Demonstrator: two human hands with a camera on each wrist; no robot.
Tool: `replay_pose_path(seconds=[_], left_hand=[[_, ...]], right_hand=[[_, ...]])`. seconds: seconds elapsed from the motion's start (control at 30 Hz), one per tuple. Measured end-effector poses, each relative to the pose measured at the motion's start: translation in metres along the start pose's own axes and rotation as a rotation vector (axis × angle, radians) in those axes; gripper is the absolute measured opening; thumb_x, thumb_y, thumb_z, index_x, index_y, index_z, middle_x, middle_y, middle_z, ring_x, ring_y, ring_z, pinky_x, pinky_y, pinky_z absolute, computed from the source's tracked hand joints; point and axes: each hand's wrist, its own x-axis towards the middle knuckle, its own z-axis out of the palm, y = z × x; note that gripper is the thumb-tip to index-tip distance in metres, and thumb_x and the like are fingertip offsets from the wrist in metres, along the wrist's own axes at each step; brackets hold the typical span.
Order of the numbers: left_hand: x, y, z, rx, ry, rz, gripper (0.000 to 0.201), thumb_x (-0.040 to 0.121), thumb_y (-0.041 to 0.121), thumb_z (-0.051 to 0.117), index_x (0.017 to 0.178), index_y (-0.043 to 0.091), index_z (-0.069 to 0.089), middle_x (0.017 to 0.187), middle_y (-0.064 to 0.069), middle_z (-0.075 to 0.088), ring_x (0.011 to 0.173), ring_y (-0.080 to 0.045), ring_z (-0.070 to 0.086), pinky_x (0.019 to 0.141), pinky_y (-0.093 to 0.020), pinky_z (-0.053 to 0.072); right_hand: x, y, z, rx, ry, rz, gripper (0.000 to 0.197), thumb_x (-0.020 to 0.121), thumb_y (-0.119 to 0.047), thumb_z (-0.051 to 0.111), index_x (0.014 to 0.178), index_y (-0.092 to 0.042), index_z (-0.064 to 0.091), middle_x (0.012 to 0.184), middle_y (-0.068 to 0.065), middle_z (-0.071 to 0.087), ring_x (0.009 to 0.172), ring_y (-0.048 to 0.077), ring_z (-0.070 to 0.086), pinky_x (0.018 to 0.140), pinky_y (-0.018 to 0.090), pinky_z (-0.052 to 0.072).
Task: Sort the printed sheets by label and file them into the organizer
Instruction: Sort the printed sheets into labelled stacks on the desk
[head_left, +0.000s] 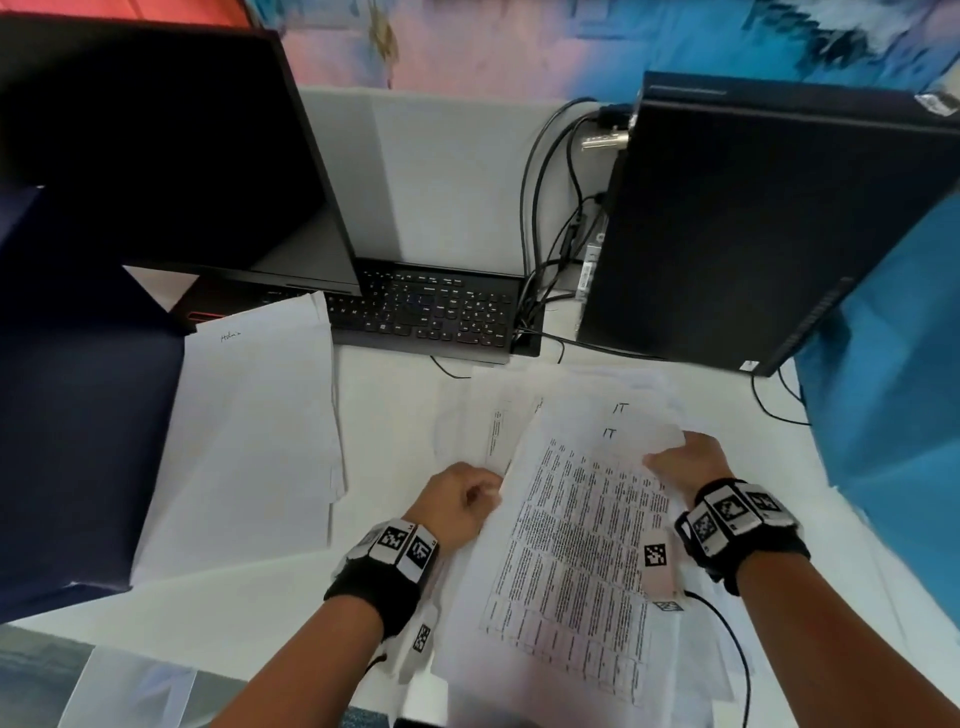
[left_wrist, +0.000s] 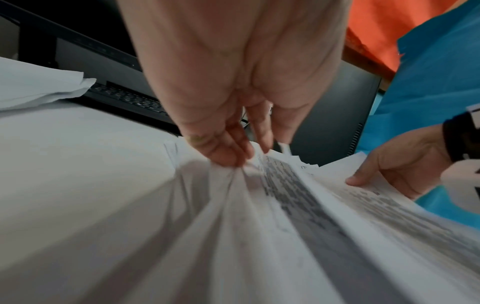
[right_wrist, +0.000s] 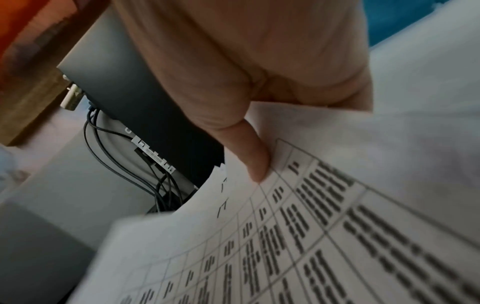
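Both hands are on a loose stack of printed sheets (head_left: 576, 540) lying on the white desk (head_left: 395, 395) at about five o'clock from its middle. The top sheet is a dense table of text with "IT" handwritten near its far edge, and a second "IT" shows on the sheet just beyond it.

The left hand (head_left: 460, 501) grips the stack's nine o'clock edge; in the left wrist view its fingers (left_wrist: 226, 148) are curled and pinching a bunch of sheets, which crease under the grip.

The right hand (head_left: 685, 465) holds the stack's one o'clock corner. In the right wrist view its thumb (right_wrist: 253, 156) presses flat on top of the printed page, with the other fingers hidden beneath the paper.

A second, neater pile of sheets (head_left: 249, 431) lies at nine o'clock, well apart from the hands, bearing a small handwritten word too faint to read.

At twelve o'clock sits a black keyboard (head_left: 431, 312), a dark monitor (head_left: 171, 156) at eleven and a black computer tower (head_left: 753, 228) with cables at two.
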Motion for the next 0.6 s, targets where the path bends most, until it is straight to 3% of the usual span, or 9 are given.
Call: replay_pose_path(seconds=[0.07,0.13,0.2,0.3,0.4,0.47,0.53,0.6], left_hand=[[0.008,0.003,0.005,0.082,0.089,-0.013,0.023,0.092,0.016,0.055,0.113,0.011,0.064,0.108,-0.006,0.059,0.096,-0.019,0.059,0.083,-0.015,0.039],[0.018,0.007,0.009,0.177,0.099,-0.047,0.021,0.092,0.016,0.053,0.107,0.005,0.06,0.102,-0.014,0.062,0.095,-0.027,0.059,0.076,-0.02,0.039],[0.023,0.012,0.012,0.185,0.093,-0.103,0.021,0.09,0.019,0.054,0.107,0.006,0.056,0.099,-0.014,0.065,0.091,-0.027,0.06,0.074,-0.023,0.042],[0.023,0.017,0.016,0.096,0.136,-0.133,0.029,0.091,0.013,0.055,0.119,0.013,0.057,0.106,-0.006,0.066,0.095,-0.02,0.059,0.082,-0.019,0.041],[0.016,0.018,0.022,-0.035,0.114,-0.043,0.019,0.092,0.01,0.054,0.105,0.016,0.066,0.096,0.002,0.067,0.088,-0.015,0.06,0.079,-0.017,0.045],[0.011,0.013,0.025,-0.086,0.059,0.008,0.016,0.093,0.013,0.053,0.092,0.022,0.066,0.087,0.008,0.068,0.079,-0.009,0.059,0.069,-0.011,0.044],[0.006,0.009,0.025,-0.108,0.02,0.045,0.024,0.094,0.01,0.05,0.087,0.026,0.065,0.087,0.008,0.068,0.077,-0.006,0.059,0.069,-0.009,0.045],[0.0,0.005,0.026,-0.152,0.006,0.072,0.034,0.094,0.003,0.047,0.083,0.031,0.064,0.09,0.005,0.069,0.077,-0.006,0.059,0.071,-0.011,0.047]], right_hand=[[0.002,0.006,-0.004,-0.063,-0.034,-0.001,0.011,0.081,-0.01,0.064,0.09,-0.005,0.061,0.085,0.009,0.066,0.077,0.026,0.064,0.066,0.026,0.05],[0.004,0.011,-0.005,-0.065,-0.053,0.011,0.006,0.081,-0.009,0.064,0.084,-0.006,0.059,0.08,0.008,0.065,0.074,0.025,0.064,0.063,0.025,0.051],[0.004,0.017,-0.006,-0.007,-0.049,0.027,0.005,0.08,-0.006,0.064,0.083,-0.004,0.061,0.082,0.01,0.065,0.075,0.027,0.063,0.068,0.029,0.052],[0.001,0.022,-0.008,0.103,-0.012,0.045,0.01,0.083,-0.006,0.061,0.09,-0.001,0.064,0.074,0.008,0.061,0.069,0.026,0.057,0.059,0.028,0.047],[0.005,0.025,-0.012,0.277,-0.003,0.058,0.016,0.087,-0.006,0.061,0.102,-0.003,0.064,0.074,0.004,0.059,0.069,0.022,0.054,0.06,0.027,0.043],[0.008,0.025,-0.015,0.348,-0.035,0.065,0.023,0.088,-0.006,0.062,0.111,-0.003,0.062,0.088,0.008,0.063,0.079,0.025,0.057,0.07,0.03,0.044],[0.009,0.025,-0.019,0.389,-0.069,0.072,0.023,0.088,-0.006,0.062,0.111,-0.005,0.06,0.1,0.011,0.064,0.09,0.027,0.06,0.075,0.031,0.045],[0.011,0.028,-0.021,0.43,-0.113,0.104,0.026,0.085,-0.006,0.066,0.11,-0.007,0.058,0.101,0.012,0.065,0.089,0.028,0.063,0.071,0.032,0.049]])
